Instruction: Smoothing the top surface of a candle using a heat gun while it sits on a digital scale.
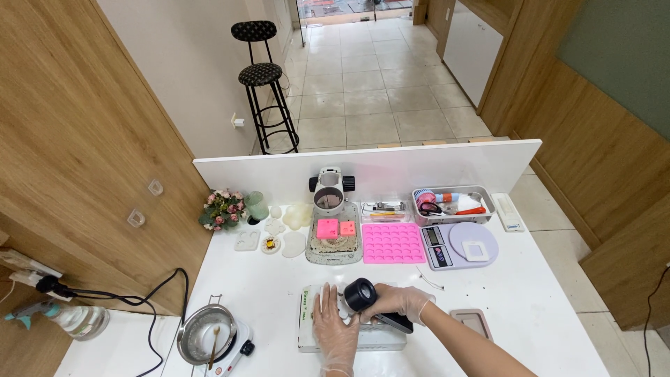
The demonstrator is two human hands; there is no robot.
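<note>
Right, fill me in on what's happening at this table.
A person in thin clear gloves works at a white table. The left hand presses flat on a long white box near the front edge. The right hand holds a black cylindrical tool over the same box. Behind them lie a pink silicone mould and a digital scale, untouched.

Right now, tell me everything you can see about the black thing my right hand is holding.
The black tool has a round, lens-like head facing up toward the camera and a flat dark handle running down to the right. It looks like matte plastic with a glossy handle. The gloved right hand grips the handle; the gloved left hand lies flat beside it. It sits over a white box near the table's front edge.
</note>
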